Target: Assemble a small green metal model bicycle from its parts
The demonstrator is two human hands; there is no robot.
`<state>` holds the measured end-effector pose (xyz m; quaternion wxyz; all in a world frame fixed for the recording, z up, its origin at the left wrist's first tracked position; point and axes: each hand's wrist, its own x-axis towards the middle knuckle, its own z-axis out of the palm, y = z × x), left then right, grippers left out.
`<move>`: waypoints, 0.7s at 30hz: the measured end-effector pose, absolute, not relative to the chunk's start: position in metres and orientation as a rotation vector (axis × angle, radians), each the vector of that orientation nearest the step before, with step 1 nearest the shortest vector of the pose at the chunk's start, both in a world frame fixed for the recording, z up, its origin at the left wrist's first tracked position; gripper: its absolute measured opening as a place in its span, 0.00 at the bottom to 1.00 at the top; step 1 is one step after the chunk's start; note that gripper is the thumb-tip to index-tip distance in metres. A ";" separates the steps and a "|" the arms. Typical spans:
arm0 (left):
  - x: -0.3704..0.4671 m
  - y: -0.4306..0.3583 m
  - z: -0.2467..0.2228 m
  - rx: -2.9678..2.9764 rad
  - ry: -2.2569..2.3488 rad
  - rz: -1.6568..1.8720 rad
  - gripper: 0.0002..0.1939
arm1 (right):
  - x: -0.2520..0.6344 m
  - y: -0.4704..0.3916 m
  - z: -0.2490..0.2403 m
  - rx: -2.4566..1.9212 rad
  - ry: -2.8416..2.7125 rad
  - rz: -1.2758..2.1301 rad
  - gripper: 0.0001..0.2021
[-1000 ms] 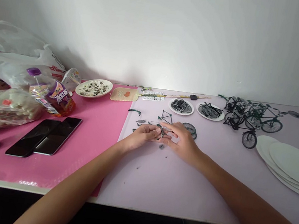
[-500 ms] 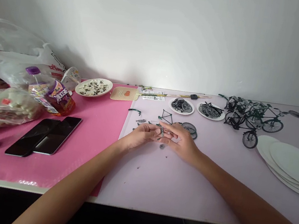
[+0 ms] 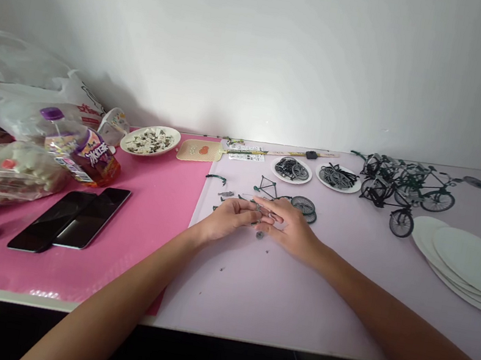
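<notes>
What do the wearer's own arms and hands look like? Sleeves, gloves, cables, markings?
Left forearm and right forearm: bare, tapering toward the wrists, no sleeves in view. Left hand and right hand: ungloved. No watch, bracelet, cable or marking visible. Fingers at each grip show too small to rule out rings.

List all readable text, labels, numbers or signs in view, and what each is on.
"冰红茶": large white characters on the bottle; its finer print is too small to read.
White plastic bag: red print, too blurred to read.
Printed sheet: too small to read.
Yellow strip: markings too small to read.
No other legible text.
</notes>
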<state>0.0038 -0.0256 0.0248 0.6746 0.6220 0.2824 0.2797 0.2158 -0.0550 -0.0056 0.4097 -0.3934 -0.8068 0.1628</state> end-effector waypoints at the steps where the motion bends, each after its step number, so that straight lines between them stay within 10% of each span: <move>1: 0.004 -0.025 0.023 1.385 0.661 0.643 0.16 | 0.216 -0.056 -0.004 -1.022 -2.013 0.437 0.28; 8: -0.002 -0.018 0.015 1.255 0.796 0.825 0.16 | 0.233 -0.062 0.031 -1.244 -2.206 0.736 0.06; 21: 0.000 -0.021 0.020 1.282 0.844 0.795 0.16 | 0.235 -0.067 0.039 -1.244 -2.387 1.101 0.05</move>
